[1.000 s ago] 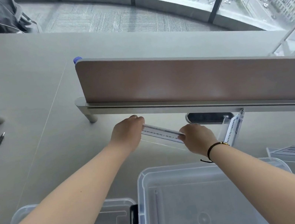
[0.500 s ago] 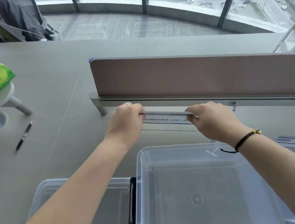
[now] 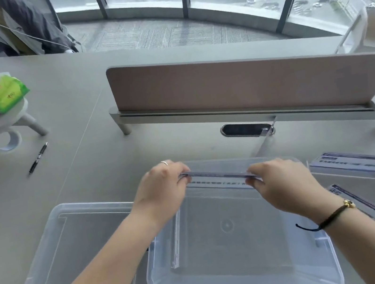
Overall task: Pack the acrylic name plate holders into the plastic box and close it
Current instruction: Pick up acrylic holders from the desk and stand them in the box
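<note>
A clear acrylic name plate holder (image 3: 219, 175) with a printed paper insert hangs edge-on over the far end of the open clear plastic box (image 3: 331, 264). My left hand (image 3: 162, 190) pinches its left end and my right hand (image 3: 286, 187) pinches its right end. The box's clear lid (image 3: 57, 243) lies flat to the left of the box. Several more name plate holders (image 3: 354, 163) lie on the table to the right of the box. Another holder (image 3: 268, 139) stands beyond the box near the divider.
A pink desk divider (image 3: 234, 84) on metal feet crosses the table behind the box, with a cable port (image 3: 244, 129) below it. A black pen (image 3: 38, 158), a white stand (image 3: 5, 127) and a green tissue pack (image 3: 3, 92) sit at left. A person (image 3: 18, 26) sits across.
Both hands have brought the holder back from under the divider toward me; it now hangs over the box's far end. The view has tilted up.
</note>
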A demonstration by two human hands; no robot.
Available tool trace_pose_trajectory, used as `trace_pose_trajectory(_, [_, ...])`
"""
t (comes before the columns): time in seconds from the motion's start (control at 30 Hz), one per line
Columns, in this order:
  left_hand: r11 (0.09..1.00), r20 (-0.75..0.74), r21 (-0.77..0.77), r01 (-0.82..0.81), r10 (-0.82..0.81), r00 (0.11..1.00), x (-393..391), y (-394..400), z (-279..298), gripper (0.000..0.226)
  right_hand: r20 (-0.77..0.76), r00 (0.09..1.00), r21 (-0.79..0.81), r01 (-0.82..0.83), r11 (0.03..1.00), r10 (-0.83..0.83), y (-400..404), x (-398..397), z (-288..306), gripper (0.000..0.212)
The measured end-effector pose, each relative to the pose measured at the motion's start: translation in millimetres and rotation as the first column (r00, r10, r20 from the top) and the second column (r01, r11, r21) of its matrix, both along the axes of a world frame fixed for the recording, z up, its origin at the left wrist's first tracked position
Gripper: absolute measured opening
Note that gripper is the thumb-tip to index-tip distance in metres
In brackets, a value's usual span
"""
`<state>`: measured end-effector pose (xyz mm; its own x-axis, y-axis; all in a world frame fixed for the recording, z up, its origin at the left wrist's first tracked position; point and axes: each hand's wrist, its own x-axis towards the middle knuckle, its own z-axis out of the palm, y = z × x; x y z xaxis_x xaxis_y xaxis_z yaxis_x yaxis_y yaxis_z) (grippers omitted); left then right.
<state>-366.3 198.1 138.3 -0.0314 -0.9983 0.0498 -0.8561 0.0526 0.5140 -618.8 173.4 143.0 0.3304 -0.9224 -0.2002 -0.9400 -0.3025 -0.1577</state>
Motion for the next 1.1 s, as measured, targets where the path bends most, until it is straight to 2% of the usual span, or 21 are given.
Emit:
trace_pose_trajectory(0.2, [0.959, 0.064, 0.282, 0.018, -0.037, 0.997, -23, 30, -54, 0.02, -0.008, 0.999, 0.13, 0.033, 0.991, -0.033, 25, -19, -70, 0.025])
trace_pose_trajectory(0.3, [0.927, 0.098, 0.374, 0.038, -0.08, 0.992, -35, 39, -80, 0.023, -0.004, 0.998, 0.189, 0.063, 0.98, -0.064, 35, -26, -102, 0.023])
trace_pose_trajectory(0.43, [0.903, 0.109, 0.429, 0.035, -0.091, 0.99, -42, 44, -107, 0.024, -0.027, 0.996, 0.218, 0.089, 0.972, -0.085, 47, -29, -127, 0.022])
trace_pose_trajectory(0.7, [0.898, 0.092, 0.439, 0.033, -0.081, 0.992, -40, 47, -134, 0.027, -0.026, 0.992, 0.274, 0.127, 0.953, -0.124, 58, -25, -146, 0.024])
trace_pose_trajectory(0.93, [0.926, 0.145, 0.362, 0.11, -0.172, 0.974, -21, 43, -130, 0.023, -0.045, 0.992, 0.291, 0.124, 0.949, -0.116, 55, -25, -147, 0.026])
trace_pose_trajectory(1.03, [0.979, 0.207, 0.101, 0.178, -0.196, 0.959, -6, 42, -123, 0.026, -0.016, 0.992, 0.294, 0.122, 0.948, -0.123, 50, -20, -145, 0.026])
trace_pose_trajectory(1.1, [0.983, 0.289, -0.058, 0.173, -0.149, 0.946, 5, 41, -119, 0.037, 0.018, 0.989, 0.315, 0.132, 0.94, -0.144, 48, -14, -141, 0.032])
